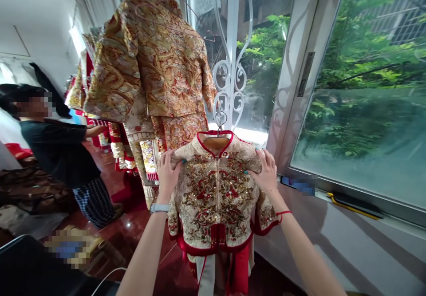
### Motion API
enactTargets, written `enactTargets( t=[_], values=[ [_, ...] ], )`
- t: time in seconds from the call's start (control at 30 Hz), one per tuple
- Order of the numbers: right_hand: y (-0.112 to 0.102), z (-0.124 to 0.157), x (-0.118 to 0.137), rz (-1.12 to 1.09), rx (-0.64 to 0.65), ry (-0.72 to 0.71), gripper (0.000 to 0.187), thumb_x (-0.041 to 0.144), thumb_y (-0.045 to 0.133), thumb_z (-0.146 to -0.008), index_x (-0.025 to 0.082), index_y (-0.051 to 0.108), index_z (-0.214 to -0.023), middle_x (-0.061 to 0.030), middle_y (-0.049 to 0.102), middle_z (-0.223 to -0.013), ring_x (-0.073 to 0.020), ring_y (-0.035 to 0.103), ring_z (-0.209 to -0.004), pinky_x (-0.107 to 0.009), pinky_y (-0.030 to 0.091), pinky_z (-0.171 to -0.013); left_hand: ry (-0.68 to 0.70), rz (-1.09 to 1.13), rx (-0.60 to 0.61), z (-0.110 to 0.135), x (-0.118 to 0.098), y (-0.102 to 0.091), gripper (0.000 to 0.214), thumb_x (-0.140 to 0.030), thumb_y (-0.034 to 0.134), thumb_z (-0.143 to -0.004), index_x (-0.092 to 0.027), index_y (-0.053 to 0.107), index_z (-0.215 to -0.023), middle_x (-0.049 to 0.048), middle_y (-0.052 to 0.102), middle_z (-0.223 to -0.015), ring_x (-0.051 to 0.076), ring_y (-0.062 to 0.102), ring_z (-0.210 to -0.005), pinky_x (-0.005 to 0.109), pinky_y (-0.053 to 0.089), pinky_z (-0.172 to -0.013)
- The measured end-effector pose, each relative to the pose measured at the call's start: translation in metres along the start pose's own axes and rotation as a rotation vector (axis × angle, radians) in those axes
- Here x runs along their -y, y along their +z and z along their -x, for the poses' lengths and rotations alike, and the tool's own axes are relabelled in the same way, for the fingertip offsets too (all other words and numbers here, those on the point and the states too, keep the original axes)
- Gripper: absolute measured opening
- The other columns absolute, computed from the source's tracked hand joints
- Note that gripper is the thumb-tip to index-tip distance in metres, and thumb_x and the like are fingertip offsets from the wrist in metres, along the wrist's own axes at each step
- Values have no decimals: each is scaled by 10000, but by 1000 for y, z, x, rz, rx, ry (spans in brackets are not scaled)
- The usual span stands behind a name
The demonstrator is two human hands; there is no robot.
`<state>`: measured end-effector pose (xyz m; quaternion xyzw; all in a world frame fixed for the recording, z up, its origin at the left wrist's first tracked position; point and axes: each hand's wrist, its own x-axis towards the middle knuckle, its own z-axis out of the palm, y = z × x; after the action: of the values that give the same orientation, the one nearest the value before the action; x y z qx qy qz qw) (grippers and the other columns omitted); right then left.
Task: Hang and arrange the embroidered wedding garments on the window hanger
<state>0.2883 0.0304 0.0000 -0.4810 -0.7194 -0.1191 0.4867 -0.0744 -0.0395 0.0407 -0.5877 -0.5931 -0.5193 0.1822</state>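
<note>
A small cream, gold and red embroidered jacket (214,198) hangs on a hanger (219,120) in front of me, hooked onto white scrolled ironwork (229,78). My left hand (168,171) grips the jacket's left shoulder with its fingers curled over the fabric. A watch is on that wrist. My right hand (266,171) holds the jacket's right shoulder in the same way, and a red string circles its wrist.
A larger gold embroidered garment (149,61) hangs above and to the left, with more red and gold clothes behind it. A person in a dark top (60,149) stands at the left. A window (366,87) and its sill (349,203) run along the right. The floor is dark red.
</note>
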Motion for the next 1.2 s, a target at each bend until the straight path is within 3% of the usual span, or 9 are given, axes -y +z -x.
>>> enactTargets(
  t=[0.2,0.5,0.6,0.7,0.77,0.87,0.97,1.1,1.2],
  values=[
    [-10,3,16,-20,-22,96,679,345,618,-827,322,328,-1440,-92,406,-1468,-295,344,-1351,-489,366,-1033,34,35,-11,-4,2,-1,434,-373,531,-900,-234,481,-1309,113,509,-1280,298,461,-1242,475,370,-1092],
    [-24,3,23,-36,16,100,660,326,606,-831,305,343,-1436,-100,387,-1481,-300,319,-1369,-537,334,-1061,51,21,36,-4,-2,-13,447,-341,536,-898,-205,475,-1319,131,516,-1283,302,476,-1233,488,385,-1079],
    [-32,11,49,-48,-50,191,621,276,577,-834,259,372,-1419,-133,400,-1449,-323,310,-1362,-576,295,-1075,40,-105,48,-1,-25,-22,474,-262,548,-884,-192,446,-1342,148,501,-1324,327,455,-1270,543,365,-1082],
    [-32,28,88,-164,-131,230,421,255,515,-858,201,507,-1275,-150,518,-1278,-302,429,-1248,-495,368,-1033,111,-174,-41,9,-68,-29,504,-171,533,-877,-181,419,-1368,152,469,-1372,315,395,-1330,525,351,-1105],
    [-25,35,112,-313,-22,199,290,271,470,-882,194,566,-1144,-118,610,-1092,-260,558,-1046,-411,454,-911,269,-167,10,17,-101,-31,429,-128,490,-891,-191,475,-1314,123,529,-1310,269,446,-1282,469,383,-1087],
    [-13,33,137,-504,229,261,232,299,418,-913,203,584,-1042,-40,667,-860,-181,609,-723,-287,465,-673,540,-196,300,22,-138,-30,297,-135,467,-907,-209,572,-1175,79,615,-1174,236,545,-1138,432,431,-1010],
    [-4,18,150,-484,286,375,222,346,438,-923,205,604,-965,-29,689,-799,-177,617,-669,-260,405,-597,563,-276,469,12,-152,-26,311,-151,461,-908,-182,562,-1201,89,618,-1178,230,568,-1078,392,470,-918],
    [1,-2,163,-307,254,398,163,323,529,-899,195,621,-937,-71,708,-836,-218,643,-732,-275,372,-612,578,-461,444,-8,-152,-17,311,-189,470,-918,-124,562,-1208,140,537,-1357,299,426,-1292,479,331,-1091],
    [6,-10,169,-265,240,405,141,214,523,-888,172,622,-979,-125,716,-929,-244,662,-806,-291,388,-656,619,-563,499,-16,-153,-11,247,-181,429,-935,-122,606,-1097,150,606,-1219,312,445,-1262,527,289,-1100]
  ],
)
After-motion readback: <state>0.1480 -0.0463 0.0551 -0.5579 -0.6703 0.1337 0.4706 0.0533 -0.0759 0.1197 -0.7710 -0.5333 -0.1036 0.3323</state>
